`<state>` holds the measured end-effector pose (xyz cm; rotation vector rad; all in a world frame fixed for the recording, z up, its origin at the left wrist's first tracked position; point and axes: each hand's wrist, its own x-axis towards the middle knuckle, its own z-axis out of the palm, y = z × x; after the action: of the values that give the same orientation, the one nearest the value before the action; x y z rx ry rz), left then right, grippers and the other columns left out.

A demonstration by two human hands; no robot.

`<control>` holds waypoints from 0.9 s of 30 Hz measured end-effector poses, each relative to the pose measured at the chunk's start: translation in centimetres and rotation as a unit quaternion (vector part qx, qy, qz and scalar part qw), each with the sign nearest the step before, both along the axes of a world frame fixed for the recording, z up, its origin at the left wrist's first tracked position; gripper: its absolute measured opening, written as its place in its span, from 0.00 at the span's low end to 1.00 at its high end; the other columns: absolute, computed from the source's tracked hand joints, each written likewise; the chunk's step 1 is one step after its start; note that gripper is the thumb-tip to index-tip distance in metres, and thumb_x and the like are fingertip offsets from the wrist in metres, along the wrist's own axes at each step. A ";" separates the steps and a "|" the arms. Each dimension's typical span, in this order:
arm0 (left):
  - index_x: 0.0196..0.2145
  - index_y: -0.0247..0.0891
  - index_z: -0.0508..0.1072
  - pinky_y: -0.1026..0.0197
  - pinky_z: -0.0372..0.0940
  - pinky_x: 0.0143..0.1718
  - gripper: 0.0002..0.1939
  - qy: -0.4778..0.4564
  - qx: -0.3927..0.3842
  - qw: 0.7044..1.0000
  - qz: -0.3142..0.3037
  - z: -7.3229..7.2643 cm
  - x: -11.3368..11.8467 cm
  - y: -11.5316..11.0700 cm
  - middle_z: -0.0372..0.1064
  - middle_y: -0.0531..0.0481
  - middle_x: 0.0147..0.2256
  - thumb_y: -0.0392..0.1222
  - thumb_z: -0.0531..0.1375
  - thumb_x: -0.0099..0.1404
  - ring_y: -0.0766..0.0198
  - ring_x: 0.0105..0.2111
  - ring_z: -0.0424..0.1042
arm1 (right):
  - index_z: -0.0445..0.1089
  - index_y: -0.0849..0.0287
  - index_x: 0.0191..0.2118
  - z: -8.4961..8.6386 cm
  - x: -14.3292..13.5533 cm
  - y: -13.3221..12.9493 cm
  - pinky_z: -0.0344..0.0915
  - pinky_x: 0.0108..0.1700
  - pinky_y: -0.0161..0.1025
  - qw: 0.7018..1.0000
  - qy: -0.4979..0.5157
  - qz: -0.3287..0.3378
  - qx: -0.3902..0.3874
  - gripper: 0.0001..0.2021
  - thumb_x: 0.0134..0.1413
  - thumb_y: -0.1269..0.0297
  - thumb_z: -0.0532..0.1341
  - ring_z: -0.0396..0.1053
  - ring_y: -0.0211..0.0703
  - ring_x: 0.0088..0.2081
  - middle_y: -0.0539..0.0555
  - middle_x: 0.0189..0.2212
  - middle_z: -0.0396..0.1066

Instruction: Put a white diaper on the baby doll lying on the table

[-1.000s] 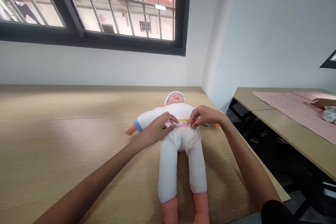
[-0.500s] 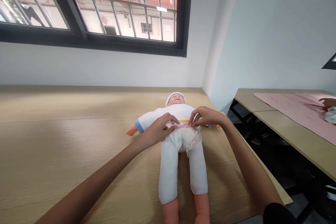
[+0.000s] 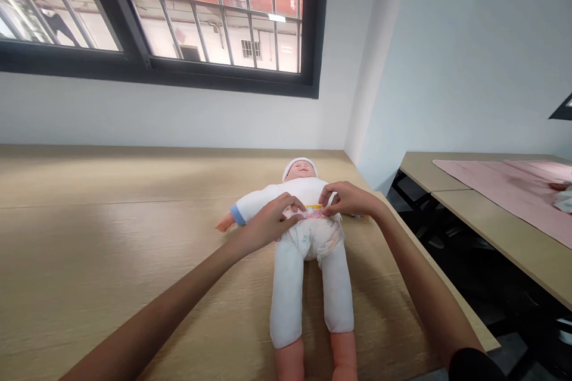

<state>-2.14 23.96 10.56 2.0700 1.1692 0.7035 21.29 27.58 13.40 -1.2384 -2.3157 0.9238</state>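
Note:
A baby doll (image 3: 288, 292) in white clothing and a white cap lies on its back on the wooden table, with its legs toward me. Round its hips is a white diaper (image 3: 313, 237) with a pink and yellow waistband. My left hand (image 3: 277, 218) grips the waistband on the left side, fingers bent and thumb low. On the other side my right hand (image 3: 351, 197) has its thumb and fingers curled at the waistband. The fingertips of both hands partly cover the band, and a small gap lies between the hands.
The light wooden table (image 3: 111, 262) runs up to the wall beneath a barred window (image 3: 214, 12). To the right, across a gap, stands another table (image 3: 482, 208) with a pink cloth (image 3: 504, 184). Part of another person's hand (image 3: 558, 186) shows there at the frame edge.
My right hand has shifted slightly left along the waistband, its fingers a little higher. My left hand and the doll look unchanged. At the far right, the other person's hand has moved lower.

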 end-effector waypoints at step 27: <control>0.21 0.38 0.67 0.62 0.62 0.23 0.29 0.064 -0.054 0.987 0.139 0.2 -3.6 2.9 0.67 0.49 0.19 0.65 0.47 0.62 0.62 0.20 0.68 | 0.66 0.59 0.21 -2.1 1.6 0.3 0.64 0.41 0.42 0.990 -0.084 -0.111 0.003 0.29 0.63 0.45 0.44 0.71 0.48 0.33 0.56 0.25 0.72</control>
<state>-5.77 26.87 10.81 1.9056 1.5542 0.6261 22.93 27.92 11.27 -1.5878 -2.2413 0.7605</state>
